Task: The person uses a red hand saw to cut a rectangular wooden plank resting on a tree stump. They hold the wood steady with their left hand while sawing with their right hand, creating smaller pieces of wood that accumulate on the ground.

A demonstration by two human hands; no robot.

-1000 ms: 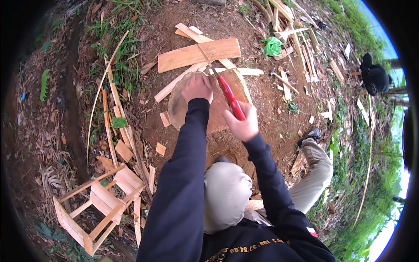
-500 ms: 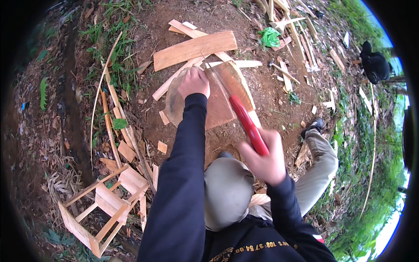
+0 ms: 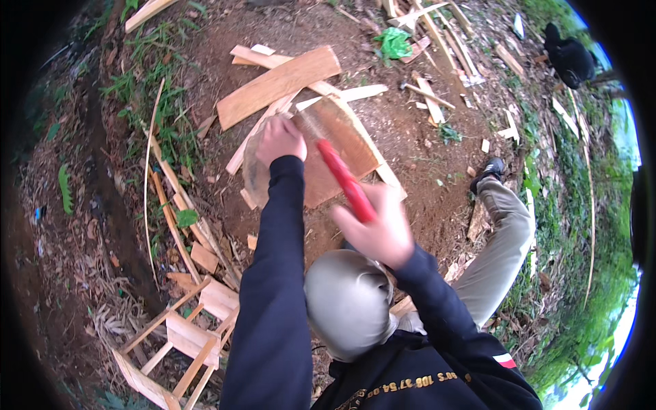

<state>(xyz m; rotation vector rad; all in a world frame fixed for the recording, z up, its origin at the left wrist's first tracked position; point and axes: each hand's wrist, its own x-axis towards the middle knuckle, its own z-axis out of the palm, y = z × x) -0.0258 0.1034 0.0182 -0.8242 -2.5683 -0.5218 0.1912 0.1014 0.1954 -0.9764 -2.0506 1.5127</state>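
My right hand (image 3: 380,227) is closed around the red handle of a saw (image 3: 345,181). The handle slants up and left over a broad, reddish-brown wooden slab (image 3: 350,145) with a pale, rough right edge. The saw's blade is blurred and hard to make out against the wood. My left hand (image 3: 282,139), fingers curled down, grips or presses wood at the slab's upper left. Its fingertips are hidden, and greyish wood (image 3: 255,175) shows below that hand.
Beyond the slab lie a wide plank (image 3: 280,85) and crossed strips. A hammer (image 3: 427,94), green plastic (image 3: 394,43) and scrap boards lie farther right. At lower left stands a small wooden frame (image 3: 184,342). My bent knee (image 3: 347,301) is close below the slab.
My right hand and the saw have moved forward and slightly left over the slab. My left hand stays on the wood. The whole view has shifted a little.
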